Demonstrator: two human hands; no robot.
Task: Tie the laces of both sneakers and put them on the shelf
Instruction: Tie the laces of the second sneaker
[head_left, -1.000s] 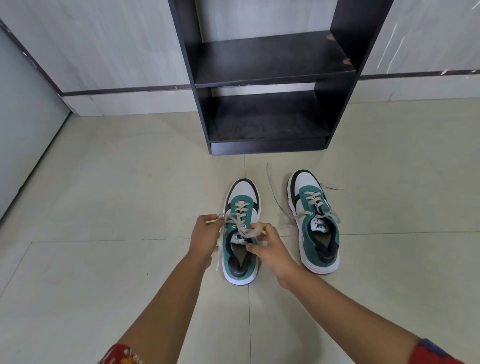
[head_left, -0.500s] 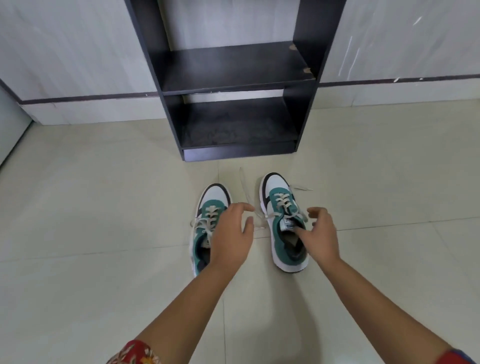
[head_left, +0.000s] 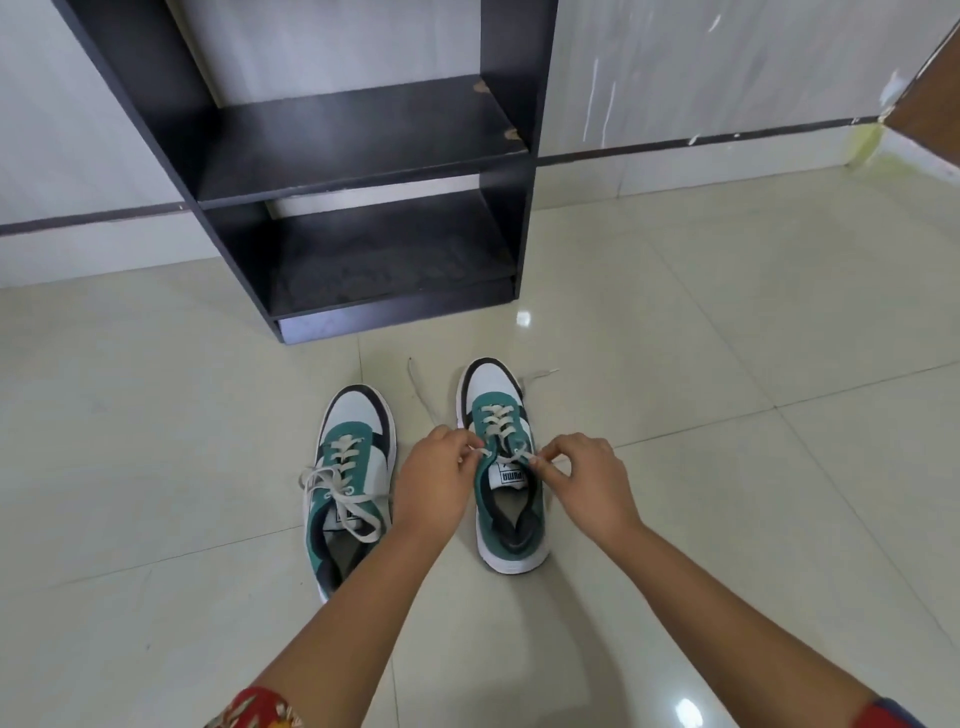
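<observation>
While both sneakers lie lengthwise, toes toward the shelf (head_left: 363, 150), left hand (head_left: 434, 480) and right hand (head_left: 587, 480) each pinch the right sneaker's (head_left: 506, 467) laces (head_left: 501, 423). Left sneaker (head_left: 350, 483) bow tied.

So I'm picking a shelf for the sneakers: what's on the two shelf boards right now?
Nothing stands on the upper board or the lower board of the black shelf unit where they show. The lower board looks dusty; its back part, under the upper board, is hidden.

I see bright, even light; glare spots on the floor tiles (head_left: 523, 318) at one and five o'clock; edges bow.
</observation>
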